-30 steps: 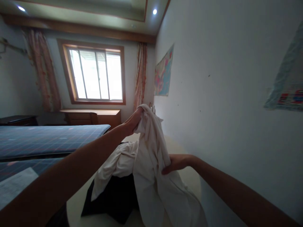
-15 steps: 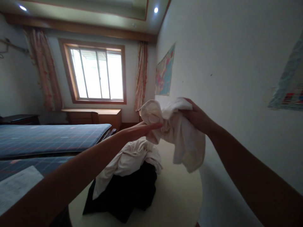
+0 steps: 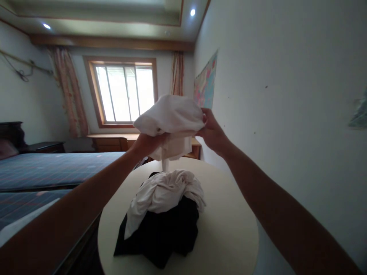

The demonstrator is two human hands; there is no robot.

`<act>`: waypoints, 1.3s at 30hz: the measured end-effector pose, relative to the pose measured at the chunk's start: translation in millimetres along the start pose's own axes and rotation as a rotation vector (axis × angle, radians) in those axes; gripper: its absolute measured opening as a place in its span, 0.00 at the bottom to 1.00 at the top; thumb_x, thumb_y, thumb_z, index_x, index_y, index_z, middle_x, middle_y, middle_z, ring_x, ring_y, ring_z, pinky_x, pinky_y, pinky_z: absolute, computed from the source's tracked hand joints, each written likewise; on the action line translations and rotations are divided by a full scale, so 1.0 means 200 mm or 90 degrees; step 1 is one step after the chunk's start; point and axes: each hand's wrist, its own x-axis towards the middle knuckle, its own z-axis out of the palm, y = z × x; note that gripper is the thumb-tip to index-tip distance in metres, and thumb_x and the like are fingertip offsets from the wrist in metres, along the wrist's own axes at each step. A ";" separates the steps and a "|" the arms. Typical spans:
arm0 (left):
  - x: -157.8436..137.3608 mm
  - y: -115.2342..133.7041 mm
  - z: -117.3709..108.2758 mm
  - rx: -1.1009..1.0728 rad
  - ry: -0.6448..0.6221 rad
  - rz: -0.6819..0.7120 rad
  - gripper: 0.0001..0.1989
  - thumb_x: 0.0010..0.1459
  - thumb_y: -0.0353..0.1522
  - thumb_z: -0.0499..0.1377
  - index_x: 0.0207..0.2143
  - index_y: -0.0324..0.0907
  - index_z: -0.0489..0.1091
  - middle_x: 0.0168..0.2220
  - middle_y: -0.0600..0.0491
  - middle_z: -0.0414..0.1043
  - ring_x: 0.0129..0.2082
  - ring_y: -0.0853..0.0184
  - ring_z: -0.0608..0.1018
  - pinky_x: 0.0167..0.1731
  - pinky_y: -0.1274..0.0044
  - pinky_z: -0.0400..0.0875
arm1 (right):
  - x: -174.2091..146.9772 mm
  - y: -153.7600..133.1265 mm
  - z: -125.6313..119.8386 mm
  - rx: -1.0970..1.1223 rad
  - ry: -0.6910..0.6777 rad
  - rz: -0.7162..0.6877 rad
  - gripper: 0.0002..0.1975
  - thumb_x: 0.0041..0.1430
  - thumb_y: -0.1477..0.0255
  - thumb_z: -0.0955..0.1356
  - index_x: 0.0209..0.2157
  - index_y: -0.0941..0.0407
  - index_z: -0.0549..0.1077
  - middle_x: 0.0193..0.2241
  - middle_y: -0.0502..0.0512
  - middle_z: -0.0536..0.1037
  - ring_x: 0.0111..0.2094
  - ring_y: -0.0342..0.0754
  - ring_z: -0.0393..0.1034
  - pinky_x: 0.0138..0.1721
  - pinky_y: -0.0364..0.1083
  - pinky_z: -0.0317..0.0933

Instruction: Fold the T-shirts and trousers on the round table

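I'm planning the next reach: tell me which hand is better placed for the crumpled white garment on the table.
Probably the left hand: it looks lower and nearer the crumpled white garment on the round table. The right hand is higher; both hold the raised white garment.

The room is a bit dim. Most light comes from the window [image 3: 129, 95], which glares so white that the outside is almost lost. Two small lamps [image 3: 192, 12] shine on the ceiling [image 3: 100, 17]. The arms [image 3: 266, 191] look dark, and the black cloth [image 3: 163, 236] hides its folds. The lifted white cloth [image 3: 172, 114] looks a little blurry. Near the sides, things look stretched, and the left curtain [image 3: 71, 95] leans
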 end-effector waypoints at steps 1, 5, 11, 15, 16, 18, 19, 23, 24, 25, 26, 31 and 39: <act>-0.04 -0.03 -0.03 0.008 -0.028 0.000 0.29 0.52 0.44 0.64 0.54 0.40 0.68 0.53 0.45 0.74 0.55 0.57 0.72 0.58 0.65 0.65 | -0.04 0.04 0.00 -0.022 -0.017 0.023 0.33 0.56 0.71 0.69 0.61 0.47 0.52 0.51 0.54 0.70 0.46 0.50 0.68 0.44 0.53 0.70; -0.23 -0.14 -0.12 0.084 -0.246 0.127 0.20 0.55 0.43 0.63 0.46 0.43 0.74 0.57 0.47 0.70 0.63 0.56 0.63 0.64 0.63 0.56 | -0.32 0.20 -0.01 -0.173 -0.159 0.071 0.39 0.52 0.79 0.64 0.65 0.51 0.52 0.60 0.59 0.64 0.58 0.54 0.62 0.59 0.59 0.58; -0.41 -0.25 -0.24 0.148 -0.610 -0.020 0.33 0.51 0.52 0.65 0.56 0.51 0.69 0.70 0.48 0.48 0.68 0.46 0.53 0.63 0.55 0.54 | -0.70 0.27 0.02 -0.325 -0.379 0.223 0.40 0.52 0.76 0.67 0.67 0.55 0.54 0.65 0.64 0.56 0.67 0.57 0.48 0.66 0.59 0.44; -0.39 -0.21 -0.16 0.126 -0.443 -0.063 0.39 0.57 0.56 0.56 0.65 0.49 0.58 0.71 0.46 0.42 0.69 0.49 0.50 0.64 0.55 0.49 | -0.75 0.20 0.07 -0.320 -0.428 0.304 0.59 0.46 0.57 0.75 0.70 0.57 0.40 0.71 0.65 0.35 0.70 0.59 0.23 0.68 0.58 0.35; -0.39 -0.19 -0.11 0.137 -0.425 -0.044 0.44 0.54 0.57 0.58 0.67 0.48 0.53 0.72 0.45 0.39 0.70 0.49 0.48 0.64 0.55 0.49 | -0.75 0.18 0.09 -0.308 -0.428 0.309 0.61 0.46 0.54 0.75 0.70 0.57 0.38 0.71 0.64 0.31 0.70 0.58 0.20 0.68 0.58 0.35; -0.43 -0.16 -0.01 0.180 -0.464 0.014 0.53 0.47 0.56 0.64 0.69 0.47 0.47 0.72 0.43 0.38 0.70 0.46 0.46 0.65 0.54 0.47 | -0.80 0.14 0.15 -0.298 -0.408 0.300 0.64 0.45 0.51 0.75 0.70 0.56 0.33 0.70 0.64 0.25 0.70 0.58 0.17 0.68 0.58 0.35; -0.46 -0.14 0.03 0.203 -0.509 0.046 0.56 0.44 0.55 0.67 0.69 0.47 0.46 0.71 0.43 0.41 0.69 0.45 0.47 0.65 0.54 0.47 | -0.85 0.13 0.18 -0.305 -0.395 0.290 0.66 0.44 0.51 0.75 0.70 0.56 0.31 0.70 0.64 0.22 0.69 0.59 0.16 0.68 0.58 0.36; -0.68 -0.09 0.15 0.297 -0.622 0.094 0.62 0.37 0.52 0.70 0.70 0.50 0.43 0.70 0.42 0.45 0.68 0.38 0.49 0.63 0.47 0.46 | -1.20 0.18 0.36 -0.409 -0.330 0.287 0.74 0.35 0.56 0.79 0.70 0.54 0.27 0.68 0.64 0.15 0.68 0.69 0.13 0.66 0.66 0.37; -0.74 -0.08 0.16 0.330 -0.634 0.098 0.64 0.36 0.52 0.71 0.70 0.52 0.41 0.71 0.41 0.42 0.68 0.37 0.47 0.62 0.45 0.45 | -1.31 0.22 0.41 -0.435 -0.314 0.300 0.75 0.34 0.58 0.80 0.70 0.54 0.26 0.67 0.64 0.13 0.67 0.72 0.13 0.65 0.69 0.38; -0.79 -0.07 0.16 0.364 -0.643 0.104 0.65 0.34 0.51 0.71 0.70 0.54 0.39 0.71 0.41 0.39 0.68 0.35 0.44 0.61 0.43 0.44 | -1.42 0.26 0.45 -0.456 -0.297 0.312 0.75 0.33 0.60 0.80 0.70 0.54 0.26 0.67 0.64 0.12 0.67 0.74 0.15 0.63 0.70 0.40; -0.85 -0.06 0.17 0.402 -0.651 0.110 0.68 0.32 0.49 0.73 0.70 0.55 0.38 0.72 0.42 0.36 0.68 0.34 0.41 0.60 0.41 0.43 | -1.51 0.30 0.50 -0.468 -0.294 0.310 0.74 0.34 0.61 0.79 0.70 0.54 0.27 0.66 0.64 0.12 0.67 0.77 0.16 0.62 0.72 0.41; -1.00 -0.07 0.20 0.566 -0.649 0.108 0.76 0.23 0.42 0.77 0.70 0.58 0.34 0.72 0.41 0.25 0.67 0.31 0.33 0.59 0.41 0.40 | -1.74 0.48 0.64 -0.490 -0.278 0.247 0.66 0.42 0.66 0.76 0.70 0.54 0.28 0.64 0.66 0.08 0.66 0.81 0.24 0.58 0.73 0.50; -0.89 -0.29 0.26 0.563 -0.526 0.004 0.66 0.33 0.44 0.73 0.70 0.52 0.40 0.72 0.39 0.35 0.67 0.31 0.43 0.60 0.45 0.46 | -1.35 0.73 0.62 -0.481 -0.269 0.212 0.54 0.53 0.74 0.69 0.70 0.55 0.29 0.65 0.63 0.12 0.68 0.73 0.32 0.60 0.67 0.55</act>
